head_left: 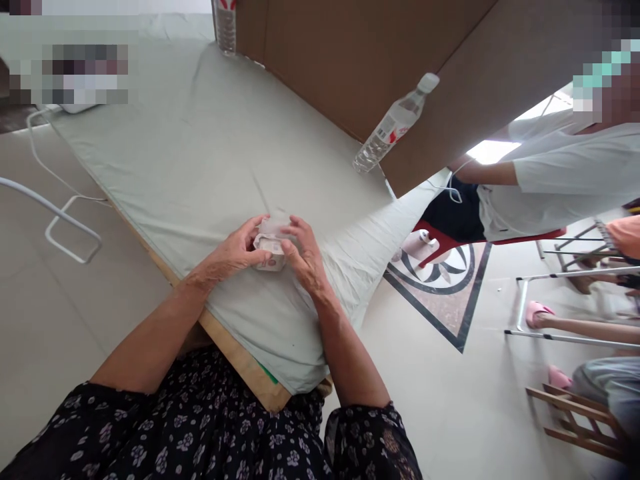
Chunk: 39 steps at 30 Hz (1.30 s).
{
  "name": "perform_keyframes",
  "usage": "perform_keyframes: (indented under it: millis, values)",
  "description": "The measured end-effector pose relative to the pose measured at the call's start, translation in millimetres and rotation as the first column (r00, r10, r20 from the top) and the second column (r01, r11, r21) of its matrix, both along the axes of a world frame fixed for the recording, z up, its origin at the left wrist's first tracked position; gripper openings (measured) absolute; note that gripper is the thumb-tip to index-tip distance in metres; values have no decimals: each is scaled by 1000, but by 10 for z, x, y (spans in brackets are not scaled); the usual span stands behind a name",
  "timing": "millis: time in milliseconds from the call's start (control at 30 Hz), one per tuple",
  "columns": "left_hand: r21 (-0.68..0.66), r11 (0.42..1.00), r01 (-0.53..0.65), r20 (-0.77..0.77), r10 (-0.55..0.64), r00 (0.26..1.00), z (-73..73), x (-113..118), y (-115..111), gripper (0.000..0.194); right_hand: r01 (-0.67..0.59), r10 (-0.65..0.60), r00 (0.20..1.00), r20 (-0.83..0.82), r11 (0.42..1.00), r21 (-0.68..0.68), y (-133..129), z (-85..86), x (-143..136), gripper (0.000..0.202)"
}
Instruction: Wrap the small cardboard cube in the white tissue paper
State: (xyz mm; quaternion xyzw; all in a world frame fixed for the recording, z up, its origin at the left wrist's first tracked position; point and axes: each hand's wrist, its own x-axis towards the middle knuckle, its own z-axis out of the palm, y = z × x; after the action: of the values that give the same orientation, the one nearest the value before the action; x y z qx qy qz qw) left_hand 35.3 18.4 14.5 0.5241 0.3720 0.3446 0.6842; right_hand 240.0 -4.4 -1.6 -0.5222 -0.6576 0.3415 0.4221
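Observation:
Both my hands rest on a table covered with a pale green cloth (pixel 200 153). Between them they hold a small stack of paper notes (pixel 271 250) with pinkish print, seemingly inside a clear plastic wrap. My left hand (pixel 235 252) grips the stack from the left, fingers curled over its top. My right hand (pixel 303 257) holds its right side, thumb and fingertips pressed on the top edge. The stack lies low on the cloth near the table's front edge.
A plastic water bottle (pixel 395 123) stands by a large brown cardboard panel (pixel 375 73); another bottle (pixel 225 27) is at the far edge. A person in a white shirt (pixel 560 177) sits at right on a red chair. White cables (pixel 60 213) hang at left.

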Motion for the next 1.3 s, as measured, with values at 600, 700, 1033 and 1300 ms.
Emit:
perform_keyframes:
  millis: [600,700,1033,1300]
  values:
    - [99,993,-68,-173,84,981,53,-8,-12,98,0,-46,978,-205,975,-223,-58,-77,-125,87]
    - [61,997,-52,-143,61,988,47,-29,-2,100,20,-54,984,-169,981,-195,-56,-77,-100,80]
    - [82,995,-61,-118,71,990,-24,-6,18,92,-21,-56,945,-321,973,-231,313,-60,-25,77]
    - [189,980,-66,-139,93,986,-94,10,-4,84,63,-80,966,-248,995,-76,337,98,-168,33]
